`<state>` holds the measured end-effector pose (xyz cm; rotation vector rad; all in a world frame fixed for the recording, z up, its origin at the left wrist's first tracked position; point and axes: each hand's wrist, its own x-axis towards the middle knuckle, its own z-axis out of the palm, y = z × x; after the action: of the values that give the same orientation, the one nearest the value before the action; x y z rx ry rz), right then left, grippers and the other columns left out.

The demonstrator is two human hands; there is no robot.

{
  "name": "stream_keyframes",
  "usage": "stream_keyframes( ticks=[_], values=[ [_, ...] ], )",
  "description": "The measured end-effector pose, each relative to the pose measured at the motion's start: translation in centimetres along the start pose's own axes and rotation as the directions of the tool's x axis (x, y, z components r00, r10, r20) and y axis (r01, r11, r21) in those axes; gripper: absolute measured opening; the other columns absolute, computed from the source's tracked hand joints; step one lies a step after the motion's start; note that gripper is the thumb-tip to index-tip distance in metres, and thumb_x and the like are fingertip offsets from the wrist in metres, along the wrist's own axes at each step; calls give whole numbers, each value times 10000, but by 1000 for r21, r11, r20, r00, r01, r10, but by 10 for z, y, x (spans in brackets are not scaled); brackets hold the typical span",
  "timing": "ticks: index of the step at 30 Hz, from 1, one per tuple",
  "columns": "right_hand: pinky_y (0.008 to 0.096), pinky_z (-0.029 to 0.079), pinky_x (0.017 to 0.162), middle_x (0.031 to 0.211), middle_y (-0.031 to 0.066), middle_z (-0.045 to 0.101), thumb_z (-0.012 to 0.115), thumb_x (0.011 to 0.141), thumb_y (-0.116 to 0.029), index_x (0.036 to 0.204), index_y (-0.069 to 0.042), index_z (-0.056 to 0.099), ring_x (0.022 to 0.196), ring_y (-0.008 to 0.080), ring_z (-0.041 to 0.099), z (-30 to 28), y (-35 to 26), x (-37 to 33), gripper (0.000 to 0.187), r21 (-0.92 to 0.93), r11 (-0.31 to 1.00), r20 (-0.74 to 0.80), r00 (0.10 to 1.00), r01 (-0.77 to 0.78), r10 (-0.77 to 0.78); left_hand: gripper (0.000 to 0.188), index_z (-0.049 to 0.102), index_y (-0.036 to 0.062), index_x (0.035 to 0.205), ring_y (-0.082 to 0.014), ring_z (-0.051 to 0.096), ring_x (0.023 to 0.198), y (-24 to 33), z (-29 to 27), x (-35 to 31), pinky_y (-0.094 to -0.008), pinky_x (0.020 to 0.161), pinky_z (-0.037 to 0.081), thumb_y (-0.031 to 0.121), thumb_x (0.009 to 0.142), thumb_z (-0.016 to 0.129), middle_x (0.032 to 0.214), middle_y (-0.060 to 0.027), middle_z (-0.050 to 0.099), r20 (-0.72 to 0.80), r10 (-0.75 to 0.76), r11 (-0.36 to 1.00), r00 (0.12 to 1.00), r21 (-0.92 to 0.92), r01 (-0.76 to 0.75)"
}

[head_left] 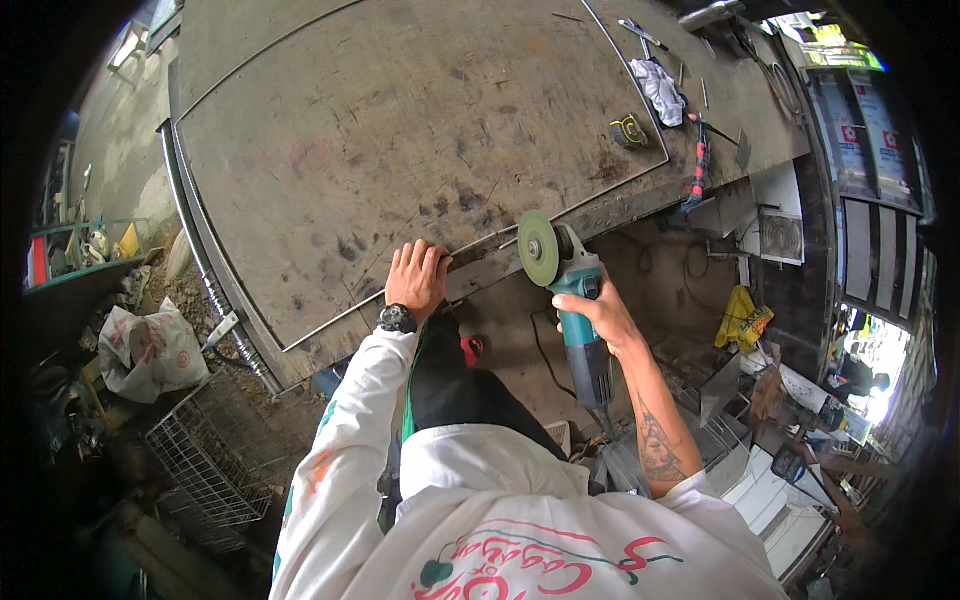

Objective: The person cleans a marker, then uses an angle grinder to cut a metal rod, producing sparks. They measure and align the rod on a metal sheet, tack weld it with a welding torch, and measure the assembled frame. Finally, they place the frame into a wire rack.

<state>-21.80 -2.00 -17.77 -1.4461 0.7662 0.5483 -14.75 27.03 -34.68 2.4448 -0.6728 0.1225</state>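
Observation:
A large rectangular frame of thin metal rod (325,327) lies on the worn wooden tabletop (330,150). My left hand (417,277) rests at the table's near edge, its bent fingers over the frame's near side and holding it down. In my right hand (605,315) is a teal and black angle grinder (588,352), gripped around its body just past the table edge. The grinder's greenish disc (540,250) stands upright beside the near rod. Whether disc and rod touch, or the disc spins, I cannot tell.
A tape measure (628,131), a white cloth (658,92) and red-handled pliers (698,165) lie at the table's right. A metal pipe (190,230) runs along its left side. A wire basket (205,455) and a white bag (150,350) sit at lower left. The grinder's cord hangs below.

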Motion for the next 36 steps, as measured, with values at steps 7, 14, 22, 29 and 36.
stream_keyframes(
  ticks=[7, 14, 22, 29, 36],
  values=[
    [374, 601, 683, 1045, 100, 610, 888, 744, -181, 1357, -67, 437, 789, 206, 682, 1, 2, -2, 770, -119, 993, -34, 999, 7, -11, 216, 628, 78, 1108, -294, 610, 858, 3, -5, 8, -400, 792, 470, 249, 986, 680, 904, -86, 633, -1, 6, 993, 1000, -114, -6],
    [362, 569, 803, 1093, 95, 631, 889, 721, -234, 1395, -55, 464, 906, 191, 659, -12, 8, 28, 818, -415, 901, -7, 990, 126, -142, 184, 675, 111, 988, -249, 614, 804, 5, 0, 14, -377, 734, 456, 290, 974, 717, 832, -33, 639, 1, -24, 995, 1000, -93, 24],
    [366, 531, 935, 1191, 107, 636, 903, 698, -251, 1431, -31, 468, 1053, 214, 639, -9, -14, 47, 881, -492, 868, 16, 997, 68, -69, 174, 663, 114, 959, -246, 602, 785, 3, 2, 12, -367, 722, 451, 275, 968, 728, 822, -34, 625, -46, -24, 992, 999, -125, 18],
    [373, 533, 959, 1214, 113, 640, 912, 685, -262, 1452, -20, 459, 1078, 224, 643, 5, -28, 52, 923, -426, 905, 20, 1000, 9, -1, 180, 651, 120, 957, -239, 602, 763, -1, 5, 10, -362, 703, 453, 283, 967, 728, 807, -30, 622, -72, -9, 994, 997, -109, 1],
    [377, 540, 947, 1178, 137, 670, 903, 679, -312, 1450, -12, 444, 1044, 257, 673, 3, -19, 68, 946, -520, 851, 17, 998, 67, -68, 189, 659, 113, 973, -246, 604, 760, 2, 2, 12, -367, 701, 451, 278, 951, 747, 816, -33, 631, -63, -19, 994, 998, -108, 12]
  ],
)
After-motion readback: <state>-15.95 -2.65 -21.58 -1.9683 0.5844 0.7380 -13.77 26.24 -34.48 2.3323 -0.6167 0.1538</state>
